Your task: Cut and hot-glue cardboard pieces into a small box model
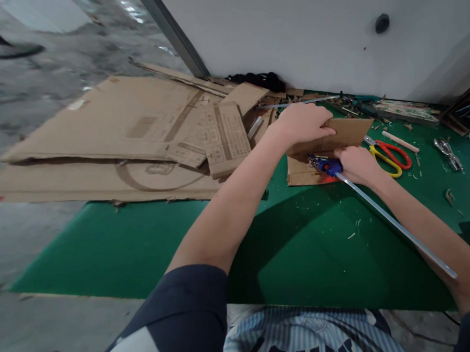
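Across a green counter, a person's two bare hands work to the right of a spread of flattened cardboard boxes. The left hand grips the top of an upright cardboard panel. The right hand grasps a blue glue gun over a flat cardboard panel; a long translucent glue stick trails from its back. Red-and-yellow scissors lie just beyond the right wrist.

Single head-worn view, facing forward and down, near hands, green table.
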Available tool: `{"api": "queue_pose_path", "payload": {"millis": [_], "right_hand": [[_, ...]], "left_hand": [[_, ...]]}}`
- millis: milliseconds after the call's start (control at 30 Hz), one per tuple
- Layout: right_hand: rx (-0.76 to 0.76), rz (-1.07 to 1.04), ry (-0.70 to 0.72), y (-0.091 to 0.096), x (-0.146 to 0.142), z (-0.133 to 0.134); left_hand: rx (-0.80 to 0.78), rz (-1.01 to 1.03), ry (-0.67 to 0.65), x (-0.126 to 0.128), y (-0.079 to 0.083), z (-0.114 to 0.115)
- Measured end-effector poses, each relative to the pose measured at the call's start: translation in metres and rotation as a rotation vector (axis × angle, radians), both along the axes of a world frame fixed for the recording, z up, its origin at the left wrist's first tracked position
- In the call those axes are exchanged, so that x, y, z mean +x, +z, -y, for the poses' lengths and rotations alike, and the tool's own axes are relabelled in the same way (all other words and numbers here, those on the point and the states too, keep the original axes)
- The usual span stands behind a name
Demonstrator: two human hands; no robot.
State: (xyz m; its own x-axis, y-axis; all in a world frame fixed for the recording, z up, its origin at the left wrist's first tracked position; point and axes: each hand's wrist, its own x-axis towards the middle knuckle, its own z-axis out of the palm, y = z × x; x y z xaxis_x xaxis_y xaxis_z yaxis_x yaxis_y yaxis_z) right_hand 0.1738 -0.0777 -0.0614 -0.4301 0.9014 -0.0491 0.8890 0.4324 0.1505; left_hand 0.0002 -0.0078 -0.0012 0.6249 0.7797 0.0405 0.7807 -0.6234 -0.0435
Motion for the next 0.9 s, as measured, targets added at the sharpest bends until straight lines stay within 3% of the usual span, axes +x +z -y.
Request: {"api": "queue_pose_path", "payload": {"millis": [500,900], "right_hand": [[-0.048,0.081,0.03,0.008,-0.008,0.002],[-0.038,0.084,0.067,0.009,-0.007,-0.005]], "left_hand": [[0.021,0.01,-0.003,-0.006,0.001,0.015],[-0.016,0.006,0.007,-0.008,0.007,0.013]]}}
